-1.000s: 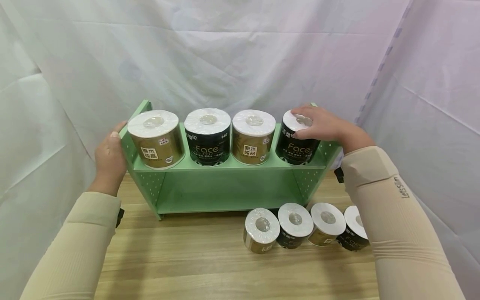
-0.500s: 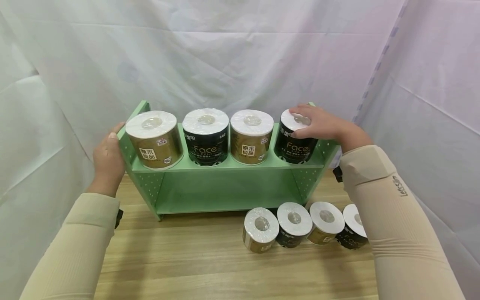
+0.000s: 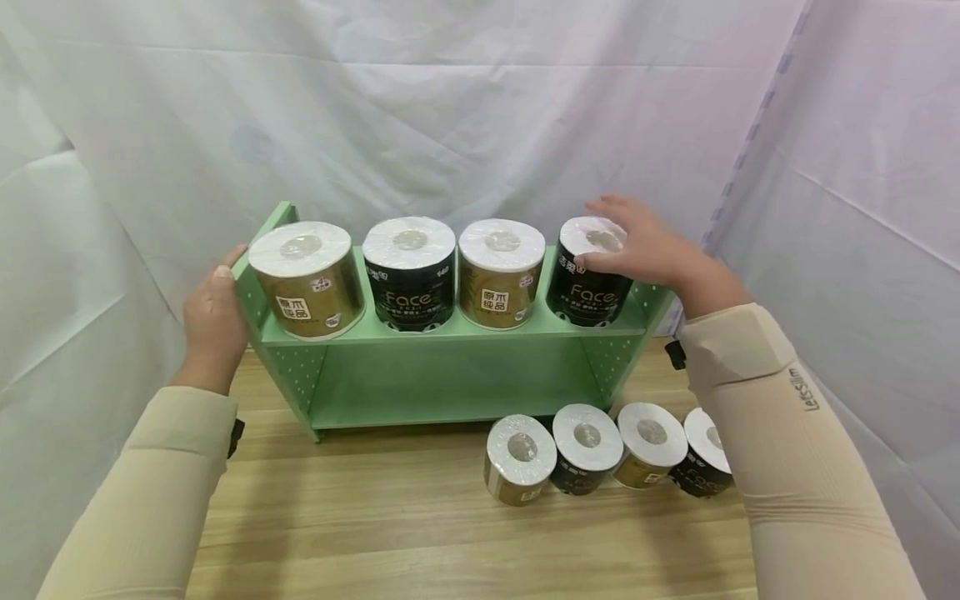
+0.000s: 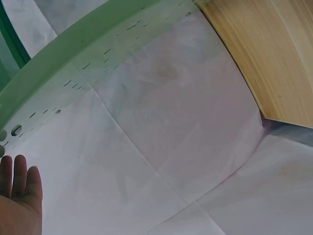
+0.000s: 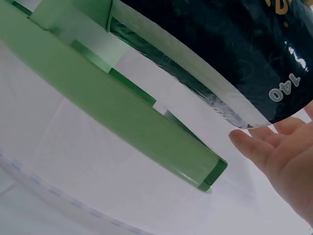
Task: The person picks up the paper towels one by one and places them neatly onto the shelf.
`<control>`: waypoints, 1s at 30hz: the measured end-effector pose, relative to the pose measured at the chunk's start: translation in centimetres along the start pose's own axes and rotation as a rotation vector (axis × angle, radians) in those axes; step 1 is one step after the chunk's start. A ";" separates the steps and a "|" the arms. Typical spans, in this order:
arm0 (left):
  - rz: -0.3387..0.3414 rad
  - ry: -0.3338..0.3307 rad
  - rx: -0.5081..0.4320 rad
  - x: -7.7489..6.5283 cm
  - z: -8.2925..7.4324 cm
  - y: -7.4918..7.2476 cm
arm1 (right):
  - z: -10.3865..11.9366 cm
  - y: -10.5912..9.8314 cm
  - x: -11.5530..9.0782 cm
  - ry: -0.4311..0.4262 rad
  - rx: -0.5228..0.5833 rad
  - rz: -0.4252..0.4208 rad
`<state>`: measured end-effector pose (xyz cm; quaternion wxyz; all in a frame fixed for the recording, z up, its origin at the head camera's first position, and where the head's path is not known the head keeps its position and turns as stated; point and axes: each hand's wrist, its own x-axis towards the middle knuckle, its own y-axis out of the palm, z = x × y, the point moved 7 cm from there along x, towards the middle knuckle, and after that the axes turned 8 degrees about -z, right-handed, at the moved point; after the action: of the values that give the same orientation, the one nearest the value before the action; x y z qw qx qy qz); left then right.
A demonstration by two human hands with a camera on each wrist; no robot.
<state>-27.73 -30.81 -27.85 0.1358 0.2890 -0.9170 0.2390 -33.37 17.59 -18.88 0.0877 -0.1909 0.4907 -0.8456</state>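
Note:
A light green two-tier shelf [image 3: 457,379] carries a row of wrapped toilet rolls upright on its upper board: a gold roll [image 3: 318,300], a black roll [image 3: 412,292], another gold roll [image 3: 501,292] and, at the right end, a second black roll [image 3: 585,292]. My right hand [image 3: 648,246] is over that last roll, fingers spread and raised behind its top, thumb overlapping the front rim. Seen from the right wrist, its fingertips lie right at the roll's edge. At the shelf's left side panel [image 3: 255,308], my left hand [image 3: 216,321] rests with straight fingers along the outer face.
Several more rolls stand on the wooden table in front of the shelf's right half: a gold one [image 3: 517,471], a black one [image 3: 581,467], a gold one [image 3: 648,458] and a black one [image 3: 697,467] partly behind the right sleeve. White cloth [image 3: 450,125] hangs behind and at both sides.
My right fingers have lifted and spread off the top of the right-hand black roll, which stays on the shelf. The left hand keeps its place at the panel.

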 end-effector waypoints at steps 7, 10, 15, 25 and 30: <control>-0.005 0.009 -0.005 0.0 -0.1 0.0 | 0.6 -0.6 -0.9 -0.023 0.036 -0.124; -0.011 0.017 -0.005 0.0 -0.2 0.0 | 0.7 -0.7 -1.5 -0.039 0.035 -0.182; -0.015 0.038 0.007 0.0 -0.3 0.0 | 1.0 -0.9 -2.5 -0.070 0.021 -0.260; -0.016 0.065 0.022 0.0 -0.4 0.0 | 1.0 -0.4 -5.3 -0.131 -0.028 -0.368; -0.012 0.058 0.033 0.0 -0.3 0.0 | 1.2 0.0 -7.0 -0.160 -0.029 -0.435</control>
<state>-27.68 -30.68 -27.55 0.1589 0.2898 -0.9068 0.2618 -26.47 18.99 -19.98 -0.0608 -0.3600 0.4417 -0.8195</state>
